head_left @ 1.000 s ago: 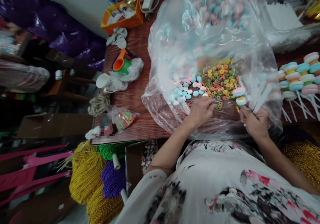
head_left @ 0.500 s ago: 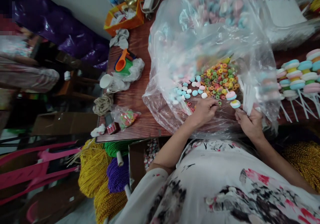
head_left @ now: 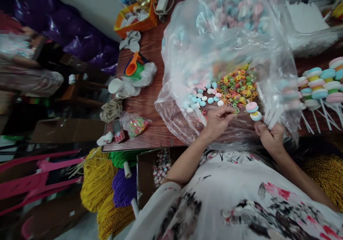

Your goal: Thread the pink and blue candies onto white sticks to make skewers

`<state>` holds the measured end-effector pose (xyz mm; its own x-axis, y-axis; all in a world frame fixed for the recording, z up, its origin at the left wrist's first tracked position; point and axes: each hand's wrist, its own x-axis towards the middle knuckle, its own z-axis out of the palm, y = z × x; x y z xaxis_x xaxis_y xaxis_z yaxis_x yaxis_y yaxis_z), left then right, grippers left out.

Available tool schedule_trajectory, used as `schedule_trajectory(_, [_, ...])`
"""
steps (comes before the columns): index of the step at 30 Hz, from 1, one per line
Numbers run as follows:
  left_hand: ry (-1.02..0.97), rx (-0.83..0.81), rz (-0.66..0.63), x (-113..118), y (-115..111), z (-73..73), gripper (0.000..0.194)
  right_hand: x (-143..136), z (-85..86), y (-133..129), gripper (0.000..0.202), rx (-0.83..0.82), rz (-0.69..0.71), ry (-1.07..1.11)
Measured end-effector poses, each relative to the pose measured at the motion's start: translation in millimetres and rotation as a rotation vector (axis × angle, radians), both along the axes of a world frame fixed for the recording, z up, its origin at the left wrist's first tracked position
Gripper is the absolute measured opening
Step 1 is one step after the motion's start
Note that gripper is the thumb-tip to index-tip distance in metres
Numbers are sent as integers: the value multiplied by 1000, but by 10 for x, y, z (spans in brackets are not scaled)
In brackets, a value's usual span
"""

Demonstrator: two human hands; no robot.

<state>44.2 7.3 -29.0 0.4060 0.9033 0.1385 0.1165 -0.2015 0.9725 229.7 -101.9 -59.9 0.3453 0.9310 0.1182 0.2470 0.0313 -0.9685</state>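
My right hand (head_left: pixel 270 136) is closed around a bundle of white plastic sticks (head_left: pixel 272 113). At its fingertips is a marshmallow skewer (head_left: pixel 253 111), with pink, blue and white discs and a yellow ring between them. My left hand (head_left: pixel 219 120) is held in a pinch beside the pile of colourful ring-shaped pieces (head_left: pixel 237 88). A green ring shows right at its fingertips, but I cannot tell whether it is gripped. Loose pastel marshmallow discs (head_left: pixel 210 99) lie left of the rings, on clear plastic.
A large clear bag (head_left: pixel 182 54) of marshmallows covers the table's middle. Finished marshmallow skewers (head_left: pixel 318 84) lie at right, below a pack of white sticks (head_left: pixel 307 18). Orange scoop (head_left: pixel 131 68), white cup (head_left: pixel 114 86) and yellow basket (head_left: pixel 136 20) stand left. Another person sits far left.
The marshmallow skewer has turned more upright and dropped slightly, with my right hand a little lower. My left hand keeps its pinch in nearly the same place. The view has shifted slightly.
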Motion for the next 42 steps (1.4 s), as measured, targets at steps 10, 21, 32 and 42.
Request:
schedule_trajectory(10, [-515, -307, 200, -151, -87, 226, 26, -169, 302, -17, 8, 128, 202, -356])
schedule_trajectory(21, [-157, 482, 143, -305, -33, 116, 15, -220, 392, 36, 8, 117, 230, -561])
schedule_trajectory(32, [-423, -185, 196, -155, -110, 81, 21, -281, 323, 40, 11, 34, 182, -296])
schedule_trajectory(42, [-618, -777, 134, -13, -256, 227, 43, -288, 174, -35, 7, 48, 169, -222])
